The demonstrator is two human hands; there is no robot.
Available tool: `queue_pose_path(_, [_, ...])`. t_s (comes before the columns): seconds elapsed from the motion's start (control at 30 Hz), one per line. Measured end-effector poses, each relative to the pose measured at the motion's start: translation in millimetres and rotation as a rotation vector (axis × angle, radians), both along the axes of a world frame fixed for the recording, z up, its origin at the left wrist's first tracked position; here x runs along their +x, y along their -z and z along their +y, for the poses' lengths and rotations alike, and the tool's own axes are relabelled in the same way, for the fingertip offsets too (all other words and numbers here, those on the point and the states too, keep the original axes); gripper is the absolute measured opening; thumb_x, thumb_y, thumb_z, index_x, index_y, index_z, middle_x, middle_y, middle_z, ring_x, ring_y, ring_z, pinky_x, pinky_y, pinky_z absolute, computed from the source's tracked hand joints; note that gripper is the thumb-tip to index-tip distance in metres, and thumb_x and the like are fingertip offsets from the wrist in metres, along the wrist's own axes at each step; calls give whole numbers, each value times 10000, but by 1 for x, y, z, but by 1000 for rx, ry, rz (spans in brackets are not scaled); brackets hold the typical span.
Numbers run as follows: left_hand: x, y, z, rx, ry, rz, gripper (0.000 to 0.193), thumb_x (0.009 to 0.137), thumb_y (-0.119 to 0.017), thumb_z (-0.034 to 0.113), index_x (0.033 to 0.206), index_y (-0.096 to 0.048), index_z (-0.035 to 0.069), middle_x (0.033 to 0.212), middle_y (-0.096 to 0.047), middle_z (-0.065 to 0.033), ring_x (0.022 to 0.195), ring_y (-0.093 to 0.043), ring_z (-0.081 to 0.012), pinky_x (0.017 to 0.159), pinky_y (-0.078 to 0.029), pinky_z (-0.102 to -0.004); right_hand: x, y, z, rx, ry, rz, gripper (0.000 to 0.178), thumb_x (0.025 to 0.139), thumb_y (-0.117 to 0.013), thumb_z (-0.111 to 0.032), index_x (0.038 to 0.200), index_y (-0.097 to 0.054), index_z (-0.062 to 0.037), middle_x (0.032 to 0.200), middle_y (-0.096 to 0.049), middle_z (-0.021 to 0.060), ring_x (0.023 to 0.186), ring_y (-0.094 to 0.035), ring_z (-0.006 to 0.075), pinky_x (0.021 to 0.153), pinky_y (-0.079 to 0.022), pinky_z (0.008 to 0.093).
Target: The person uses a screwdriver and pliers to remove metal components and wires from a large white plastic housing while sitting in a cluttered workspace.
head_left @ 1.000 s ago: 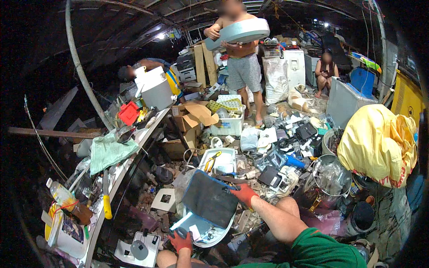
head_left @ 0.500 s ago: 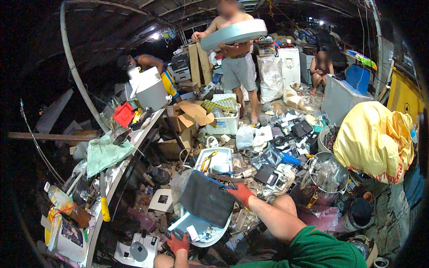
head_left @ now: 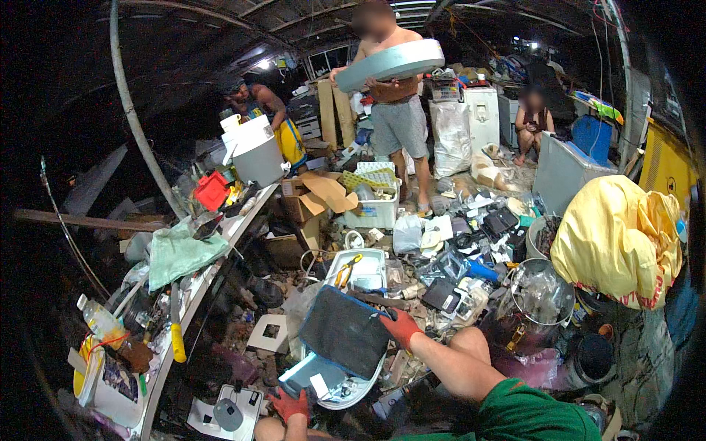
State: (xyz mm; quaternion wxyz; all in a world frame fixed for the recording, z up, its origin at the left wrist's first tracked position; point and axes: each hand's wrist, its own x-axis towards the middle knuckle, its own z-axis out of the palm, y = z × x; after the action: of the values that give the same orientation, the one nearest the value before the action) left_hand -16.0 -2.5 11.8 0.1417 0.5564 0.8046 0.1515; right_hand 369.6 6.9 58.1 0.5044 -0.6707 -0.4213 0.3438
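My left hand [head_left: 290, 406], in a red glove, is closed around a dark grey rounded object [head_left: 300, 389] at the near rim of a white tub [head_left: 365, 395]. A black rectangular pad [head_left: 344, 330] with blue edging lies tilted across the tub. At the pad's right edge is my right hand [head_left: 401, 328], also red-gloved, with curled fingers; what they grip is too small to make out. Inside the tub, in front of the pad, are a pale blue panel [head_left: 315, 370] and a small white piece [head_left: 319, 386].
Yellow-handled pliers [head_left: 346, 271] lie on a white tray beyond the pad. A cluttered bench [head_left: 193, 312] runs along the left. Heaped electronic scrap [head_left: 471, 250] covers the ground ahead. A metal bucket [head_left: 542, 294] stands right. A standing person [head_left: 397, 110] holds a long pale casing [head_left: 393, 65].
The whole view has shifted slightly. Dark material at my right fingertips no longer shows there. The standing person's casing has tilted a little, and the person at back left has raised their head.
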Motion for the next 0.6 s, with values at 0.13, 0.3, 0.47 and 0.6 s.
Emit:
queue_pose_path(0.13, [4,-18,-13,130,72,106,872,759,-702,495,1424,-370,39,1488,-249,-314,1385,-269,-448,1141,-250,-482,-8,-14,-9,-41,-12,-17,528,808,-689,-405,1197,-626,-53,1129,-676,154,1064,-636,298,919,-473,382])
queue_pose_path(0.3, [36,-26,-22,233,408,208,850,749,-681,508,1405,-400,46,1488,-296,-256,1382,-259,-454,1109,-211,-581,10,-8,-5,-91,-49,-74,481,788,-713,-367,1162,-652,-70,1085,-692,151,1041,-649,280,899,-481,374])
queue_pose_path(0.47, [61,-19,-34,90,562,198,860,771,-622,598,1408,-412,60,1482,-328,-234,1396,-255,-424,1122,-167,-595,-3,-13,1,-38,-52,65,395,814,-701,-303,1118,-664,-53,1024,-701,128,942,-651,237,843,-484,361])
queue_pose_path(0.6, [69,-18,-37,39,606,229,881,765,-647,593,1416,-386,60,1474,-335,-232,1397,-252,-425,1131,-159,-592,-2,-2,3,61,-8,121,332,847,-682,-241,1107,-669,-35,982,-702,93,883,-626,178,815,-477,329])
